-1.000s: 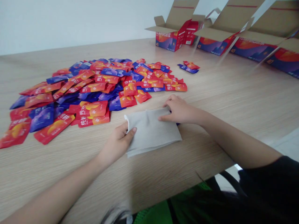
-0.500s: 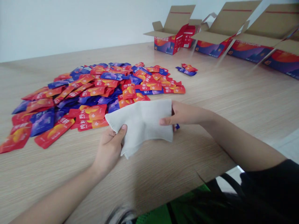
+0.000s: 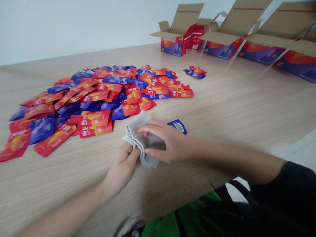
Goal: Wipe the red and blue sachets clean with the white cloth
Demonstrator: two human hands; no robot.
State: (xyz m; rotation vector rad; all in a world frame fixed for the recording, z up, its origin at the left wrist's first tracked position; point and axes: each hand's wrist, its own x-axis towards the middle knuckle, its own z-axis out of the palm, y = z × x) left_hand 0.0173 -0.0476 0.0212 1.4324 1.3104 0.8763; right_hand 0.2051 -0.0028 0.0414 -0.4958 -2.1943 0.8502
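A white cloth (image 3: pixel 140 123) is bunched between my two hands in the middle of the head view, its layered edges turned toward the left. My left hand (image 3: pixel 125 159) is closed on its lower left part, with the fingertips hidden under the folds. From the right, my right hand (image 3: pixel 170 141) curls round the cloth, thumb and fingers on its edges. Just behind my right hand lies a blue sachet (image 3: pixel 179 126) with a white barcode label, partly covered by that hand. Beyond the cloth spreads a heap of red and blue sachets (image 3: pixel 96 95).
Two or so loose sachets (image 3: pixel 196 72) lie apart at the right of the heap. Several open cardboard boxes (image 3: pixel 172 46) stand along the back right of the wooden table (image 3: pixel 222 108). A white wall (image 3: pixel 74 26) rises behind. The table's front edge is near my body.
The cloth was spread flat between my hands and is now folded together. My right hand has moved left and down toward my left hand, uncovering the blue sachet.
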